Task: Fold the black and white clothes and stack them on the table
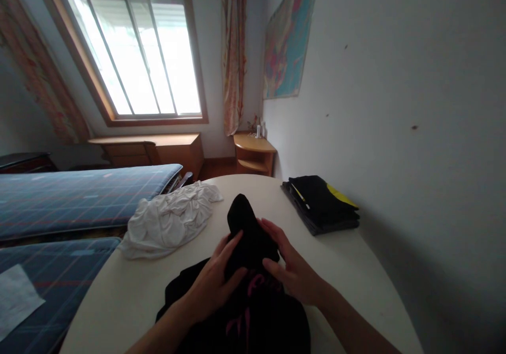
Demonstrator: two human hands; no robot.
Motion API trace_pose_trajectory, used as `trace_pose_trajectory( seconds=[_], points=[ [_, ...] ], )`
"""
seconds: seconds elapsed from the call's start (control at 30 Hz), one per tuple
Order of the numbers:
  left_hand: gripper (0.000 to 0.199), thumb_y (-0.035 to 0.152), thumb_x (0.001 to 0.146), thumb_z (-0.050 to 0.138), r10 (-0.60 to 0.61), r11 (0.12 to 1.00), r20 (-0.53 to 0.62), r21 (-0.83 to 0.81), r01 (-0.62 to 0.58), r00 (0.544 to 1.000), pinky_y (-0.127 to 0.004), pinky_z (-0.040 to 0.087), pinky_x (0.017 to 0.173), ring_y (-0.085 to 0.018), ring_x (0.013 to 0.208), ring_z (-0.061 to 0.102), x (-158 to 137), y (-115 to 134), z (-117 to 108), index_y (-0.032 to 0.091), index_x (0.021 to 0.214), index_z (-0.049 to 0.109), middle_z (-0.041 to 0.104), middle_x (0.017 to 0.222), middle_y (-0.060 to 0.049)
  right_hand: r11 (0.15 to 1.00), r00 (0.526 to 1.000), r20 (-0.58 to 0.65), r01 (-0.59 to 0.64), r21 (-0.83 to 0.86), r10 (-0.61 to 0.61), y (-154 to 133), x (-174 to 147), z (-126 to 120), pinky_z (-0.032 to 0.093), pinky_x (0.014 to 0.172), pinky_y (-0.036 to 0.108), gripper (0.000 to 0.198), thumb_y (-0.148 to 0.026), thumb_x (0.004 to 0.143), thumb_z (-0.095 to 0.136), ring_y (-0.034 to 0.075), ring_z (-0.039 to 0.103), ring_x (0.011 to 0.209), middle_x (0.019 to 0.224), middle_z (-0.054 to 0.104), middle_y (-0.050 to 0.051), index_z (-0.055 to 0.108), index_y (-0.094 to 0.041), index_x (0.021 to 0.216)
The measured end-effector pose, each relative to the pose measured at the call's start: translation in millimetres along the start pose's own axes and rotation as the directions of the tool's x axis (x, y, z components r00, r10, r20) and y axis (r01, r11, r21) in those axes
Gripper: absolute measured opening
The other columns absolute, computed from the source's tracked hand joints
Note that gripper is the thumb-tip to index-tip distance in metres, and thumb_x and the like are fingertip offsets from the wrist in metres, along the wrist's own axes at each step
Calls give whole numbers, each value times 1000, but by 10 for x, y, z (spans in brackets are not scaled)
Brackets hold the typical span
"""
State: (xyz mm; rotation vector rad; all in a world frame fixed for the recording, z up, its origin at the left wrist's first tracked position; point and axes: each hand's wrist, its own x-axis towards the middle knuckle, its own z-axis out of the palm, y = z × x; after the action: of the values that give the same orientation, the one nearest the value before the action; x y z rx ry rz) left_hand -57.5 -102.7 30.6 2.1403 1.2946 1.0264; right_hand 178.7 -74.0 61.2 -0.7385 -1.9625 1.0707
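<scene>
A black garment [253,243] with pink lettering lies on the pale round table [340,291] right in front of me, its narrow rounded end pointing away. My left hand [215,277] rests on the left side of that narrow part, fingers stretched out and thumb apart. Against its right edge lies my right hand [290,269], fingers extended and thumb spread over the cloth. Black fabric shows between the two hands. The garment's near part spreads toward me, partly covered by my left forearm.
A crumpled white cloth [169,219] lies at the table's left edge. Folded dark clothes [322,206] with a yellow patch are stacked at the right, near the wall [395,164]. Plaid mattresses [79,196] stand to the left. Beyond the table is a wooden corner shelf [255,143].
</scene>
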Motion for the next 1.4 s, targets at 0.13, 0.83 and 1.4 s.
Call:
trace_pose_trajectory(
  seconds=[0.13,0.83,1.4],
  points=[
    [54,41,90,60,-221,958,-353,-251,136,909,-40,52,98,-26,116,63,138,-122,-182,22,138,46,60,133,-12,952,984,-47,-180,-249,173,152,26,-36,23,122,49,80,-52,90,60,28,30,147,159,31,15,24,-20,154],
    [77,32,76,73,-582,663,-397,-737,132,710,-27,59,81,-23,106,69,269,-704,-728,26,147,44,65,131,-7,930,978,-107,-202,-307,177,90,85,-105,51,74,30,20,-32,89,59,21,67,85,93,74,4,71,-19,99],
    [70,36,82,69,-77,899,-281,396,188,957,-56,34,115,-36,144,32,85,-874,-342,30,148,45,25,161,-10,814,985,106,-49,-579,135,130,13,-273,25,119,52,58,-33,85,62,28,42,140,147,53,9,52,-27,142]
  ],
)
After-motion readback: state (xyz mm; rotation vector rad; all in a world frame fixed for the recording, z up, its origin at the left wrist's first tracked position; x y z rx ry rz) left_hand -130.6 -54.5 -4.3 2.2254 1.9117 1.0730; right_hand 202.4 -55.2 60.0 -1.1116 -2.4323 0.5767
